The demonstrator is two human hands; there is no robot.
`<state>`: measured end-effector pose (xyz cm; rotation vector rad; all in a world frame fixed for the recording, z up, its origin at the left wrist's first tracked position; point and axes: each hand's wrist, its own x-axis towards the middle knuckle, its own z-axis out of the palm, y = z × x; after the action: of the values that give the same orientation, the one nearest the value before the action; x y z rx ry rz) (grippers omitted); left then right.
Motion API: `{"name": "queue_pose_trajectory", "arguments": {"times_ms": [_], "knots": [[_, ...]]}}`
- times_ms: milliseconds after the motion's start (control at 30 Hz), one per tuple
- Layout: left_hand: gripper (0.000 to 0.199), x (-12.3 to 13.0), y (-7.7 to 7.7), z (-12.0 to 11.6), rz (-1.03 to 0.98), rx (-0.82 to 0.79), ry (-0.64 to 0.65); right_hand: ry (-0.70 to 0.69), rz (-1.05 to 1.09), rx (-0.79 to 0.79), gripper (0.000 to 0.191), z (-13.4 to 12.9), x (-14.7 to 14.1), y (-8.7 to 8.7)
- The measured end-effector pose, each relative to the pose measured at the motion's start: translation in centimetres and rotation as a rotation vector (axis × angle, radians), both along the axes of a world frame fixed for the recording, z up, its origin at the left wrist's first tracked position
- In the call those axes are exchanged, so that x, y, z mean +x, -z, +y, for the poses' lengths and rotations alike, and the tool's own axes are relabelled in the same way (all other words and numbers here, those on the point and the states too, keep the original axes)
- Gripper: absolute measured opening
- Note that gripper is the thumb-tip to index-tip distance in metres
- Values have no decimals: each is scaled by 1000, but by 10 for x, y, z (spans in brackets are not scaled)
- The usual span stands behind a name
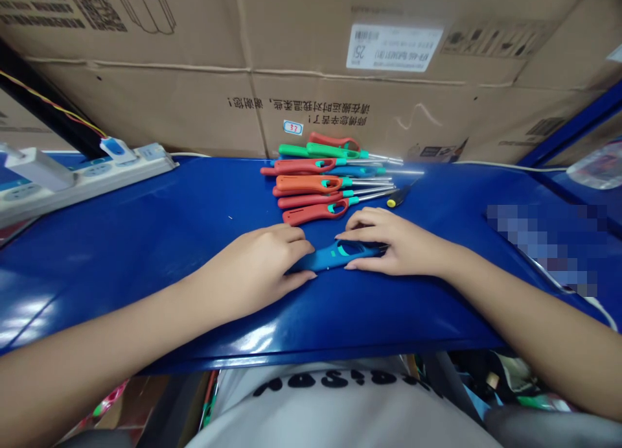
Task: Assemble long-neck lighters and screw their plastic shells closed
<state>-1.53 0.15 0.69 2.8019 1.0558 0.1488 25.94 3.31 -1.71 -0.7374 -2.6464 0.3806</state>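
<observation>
A blue long-nosed gas lighter (323, 259) lies across the blue table between my hands. My left hand (265, 260) is closed round the end of its handle, thumb on the near side. Fingers of my right hand (389, 244) pinch the other end by the trigger opening; the metal tube there is mostly hidden by the hand. Just beyond, several lighters lie in a loose stack, handles to the left and tubes to the right. Among them are an orange lighter (306, 185), a red lighter (311, 213) and a green lighter (330, 150). A screwdriver (396, 197) with a yellow-ended handle lies beside their tubes.
Large cardboard boxes (194, 104) stand along the table's back edge. On the left lies a white power strip (92, 179) with plugs and cables. A phone-like flat object (544, 247), blurred out, rests at the right with a white cable. The table's front edge (311, 357) is close to my body.
</observation>
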Motion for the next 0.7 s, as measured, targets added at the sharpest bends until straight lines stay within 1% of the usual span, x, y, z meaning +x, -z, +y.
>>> {"name": "queue_pose_trajectory", "arguments": {"times_ms": [233,467,567,700], "knots": [[22,1,0,-4,7,70,-15,26,21,-16,41,-2,-1,-3],[23,-1,-2,-2,15,22,-10,47,-38,-3,40,-2,1,-3],[24,0,-1,-2,11,3,-12,42,-27,-20,39,-2,0,-1],[24,2,1,-4,20,37,-7,49,-95,22,38,-6,-1,-3]]}}
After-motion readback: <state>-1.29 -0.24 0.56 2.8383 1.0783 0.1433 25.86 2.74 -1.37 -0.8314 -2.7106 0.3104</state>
